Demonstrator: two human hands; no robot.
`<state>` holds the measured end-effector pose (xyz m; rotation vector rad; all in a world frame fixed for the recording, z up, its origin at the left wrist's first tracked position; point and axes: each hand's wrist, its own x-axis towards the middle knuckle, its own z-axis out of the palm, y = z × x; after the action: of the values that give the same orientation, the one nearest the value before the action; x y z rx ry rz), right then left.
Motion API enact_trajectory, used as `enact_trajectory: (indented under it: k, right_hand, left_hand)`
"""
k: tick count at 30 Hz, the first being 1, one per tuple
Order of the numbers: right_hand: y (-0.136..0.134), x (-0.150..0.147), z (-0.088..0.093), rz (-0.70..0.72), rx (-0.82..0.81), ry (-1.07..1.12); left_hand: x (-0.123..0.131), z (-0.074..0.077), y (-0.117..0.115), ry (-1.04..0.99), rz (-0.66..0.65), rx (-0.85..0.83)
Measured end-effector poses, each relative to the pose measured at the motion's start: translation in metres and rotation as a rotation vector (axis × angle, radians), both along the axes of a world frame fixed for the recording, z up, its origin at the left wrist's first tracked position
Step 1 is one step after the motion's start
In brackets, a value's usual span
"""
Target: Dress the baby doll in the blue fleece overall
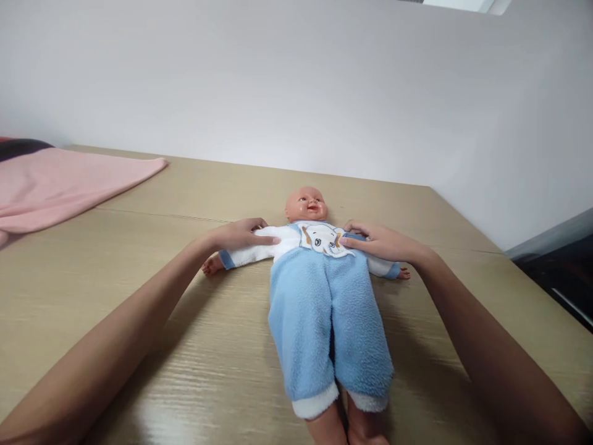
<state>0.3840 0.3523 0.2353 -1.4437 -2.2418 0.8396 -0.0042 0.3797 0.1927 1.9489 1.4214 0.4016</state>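
Note:
A baby doll (307,204) lies on its back, head away from me, arms spread out to both sides. It wears a fleece outfit (301,315) with light blue trousers, white cuffs and an animal face on the chest. My left hand (239,235) is closed around the white sleeve on the left, thumb stretched toward the chest. On the other side my right hand (377,241) grips the sleeve near the shoulder, its thumb beside the animal face. The doll's feet run out of view at the bottom.
The doll rests on a light wooden table (222,364) that meets a pale wall (259,86). A pink cloth (69,182) lies at the far left, with something dark behind it. Beyond the table's right edge stands a dark object (565,266).

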Motion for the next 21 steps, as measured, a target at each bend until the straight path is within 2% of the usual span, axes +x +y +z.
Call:
enact_trajectory:
  k: [4,7,10,12,15,18,21]
  right_hand:
    - [-0.004,0.024,-0.024,0.008,0.173,-0.031]
    - [-0.021,0.052,-0.051,-0.040,0.348,-0.037]
    - [-0.050,0.086,-0.077,-0.137,0.333,-0.017]
    - [-0.070,0.105,-0.089,-0.180,0.303,0.026]
    - [-0.094,0.116,-0.094,-0.238,0.287,0.071]
    - [-0.105,0.106,-0.088,-0.281,0.243,0.174]
    - [-0.109,0.091,-0.084,-0.339,0.195,0.406]
  left_hand:
    - [0.002,0.000,-0.001,0.235,0.051,0.124]
    - [0.008,0.006,-0.008,0.442,0.096,0.254]
    - [0.017,0.015,-0.017,0.560,0.094,0.434]
    - [0.027,0.022,-0.025,0.507,0.070,0.601]
    - [0.058,0.031,-0.036,0.255,-0.013,0.775]
    - [0.106,0.033,-0.038,0.042,-0.229,0.787]
    - [0.156,0.025,-0.024,0.061,-0.432,0.705]
